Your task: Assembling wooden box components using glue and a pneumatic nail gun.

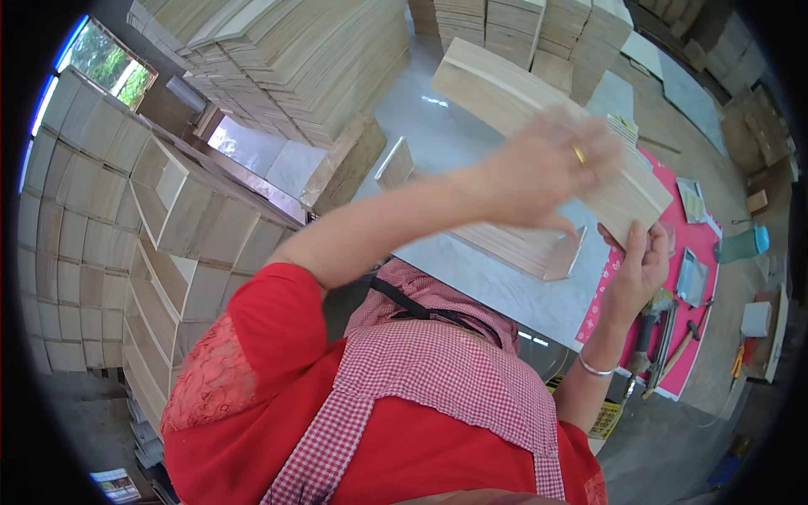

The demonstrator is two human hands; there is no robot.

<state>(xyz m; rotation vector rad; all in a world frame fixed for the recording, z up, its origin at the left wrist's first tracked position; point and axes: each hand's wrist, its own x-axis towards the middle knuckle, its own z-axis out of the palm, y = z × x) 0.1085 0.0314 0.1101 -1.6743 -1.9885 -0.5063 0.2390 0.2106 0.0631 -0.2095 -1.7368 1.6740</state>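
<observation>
A long pale wooden board (497, 94) slants over the worktable, raised above its top. Its near right end is pinched in my right hand (641, 268), thumb on the upper face. My left hand (551, 172), with a gold ring, lies across the middle of the board; its fingers are smeared by motion, so whether they grip it does not show. Below my left forearm, a three-sided wooden piece (513, 247) rests on the grey tabletop (497, 282), with short upright ends at its left and right. My forearm hides part of it.
High stacks of boards (295, 67) stand beyond the table, left of centre, near a thick wooden block (343, 164). Stacked wooden boxes (93, 219) fill the left side. To the right, a pink cloth (665, 181) carries a hammer (677, 358), a brush and small trays, beside a teal jar (741, 244).
</observation>
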